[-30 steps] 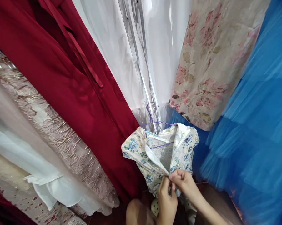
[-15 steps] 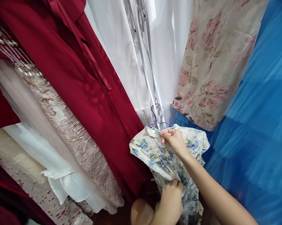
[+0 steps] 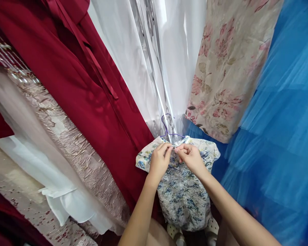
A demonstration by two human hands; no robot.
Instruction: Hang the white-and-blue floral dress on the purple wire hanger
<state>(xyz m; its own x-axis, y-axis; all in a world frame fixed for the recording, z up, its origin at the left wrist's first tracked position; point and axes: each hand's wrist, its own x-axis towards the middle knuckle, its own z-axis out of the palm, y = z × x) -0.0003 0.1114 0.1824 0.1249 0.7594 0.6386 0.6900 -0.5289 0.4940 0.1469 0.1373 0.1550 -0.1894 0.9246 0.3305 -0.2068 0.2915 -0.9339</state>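
Observation:
A white dress with blue flowers (image 3: 186, 191) hangs low in front of me on a thin purple hanger (image 3: 166, 131). Both my hands are at the middle of its neckline, fingertips almost meeting. My left hand (image 3: 160, 159) pinches the neckline edge from the left side. My right hand (image 3: 190, 155) pinches the edge just opposite, thumb against the bent fingers. The small bit of cloth between the fingertips is mostly hidden. The hanger's hook rises above the collar, beside a metal stand (image 3: 156, 75).
Long red dress (image 3: 92, 102), beaded pink gown (image 3: 87, 157) and white ruffled cloth (image 3: 74, 201) hang at left. White curtain-like fabric (image 3: 118, 44) is behind. A beige floral garment (image 3: 220, 78) and blue tulle dress (image 3: 266, 147) hang at right. Dotted footwear (image 3: 174, 232) shows below.
My left hand has risen from the dress's front to the neckline, beside my right hand. The dress front now hangs spread out, and the view has shifted slightly.

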